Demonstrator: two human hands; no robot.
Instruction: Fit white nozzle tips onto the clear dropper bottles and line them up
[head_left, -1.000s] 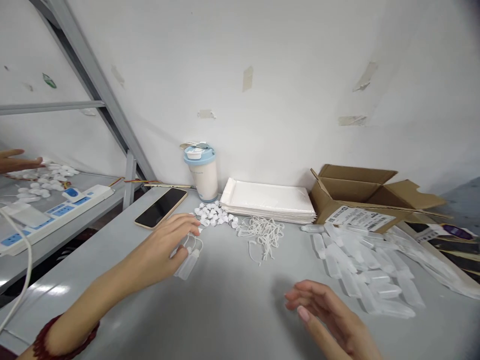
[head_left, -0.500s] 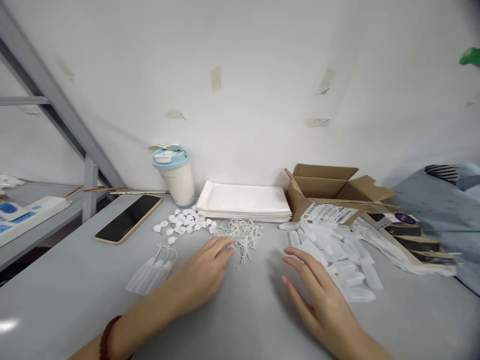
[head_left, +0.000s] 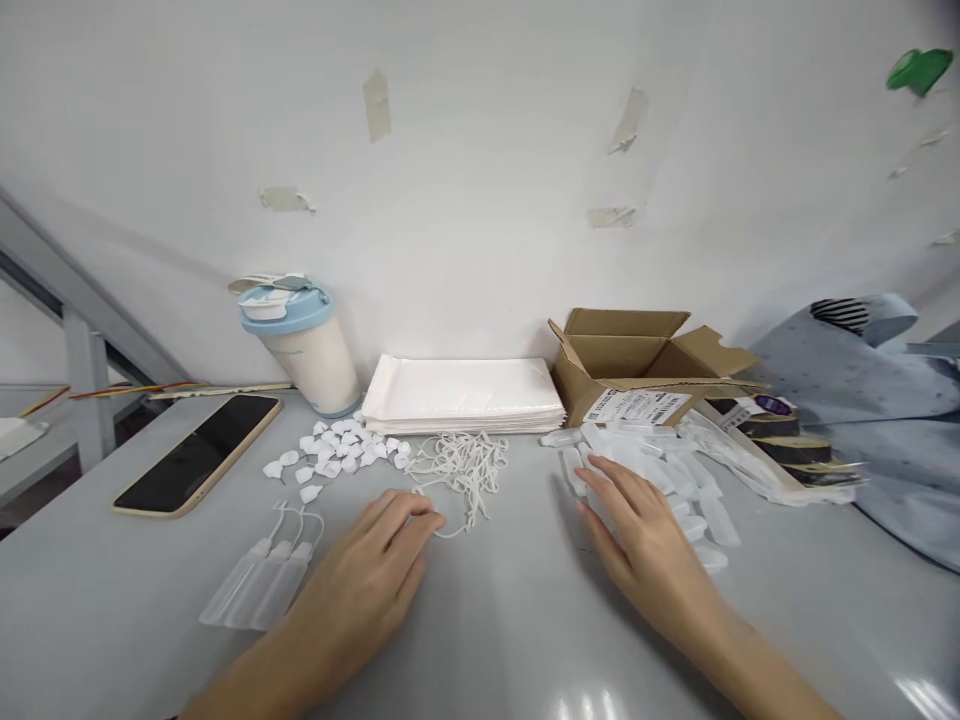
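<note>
My left hand [head_left: 367, 580] rests palm down on the grey table [head_left: 495, 620], its fingers stretched toward a tangle of white strings [head_left: 457, 465], fingertips right at the pile's near edge. My right hand [head_left: 637, 530] lies flat with fingers out, reaching onto a heap of clear plastic vials [head_left: 660, 470]. Neither hand grips anything that shows. Left of my left hand lie three finished vials with string loops [head_left: 259, 585]. A scatter of small white caps [head_left: 334, 450] sits behind them.
A smartphone [head_left: 199, 452] lies at the left. A blue-lidded cup [head_left: 304, 345], a stack of white bags [head_left: 465, 392] and an open cardboard box [head_left: 637, 360] line the wall. Dark packets [head_left: 787, 445] and grey-blue cloth [head_left: 877, 400] sit at the right.
My left hand left the strung vials and moved right to the string pile. My right hand advanced onto the heap of clear vials. The view swung right and down.
</note>
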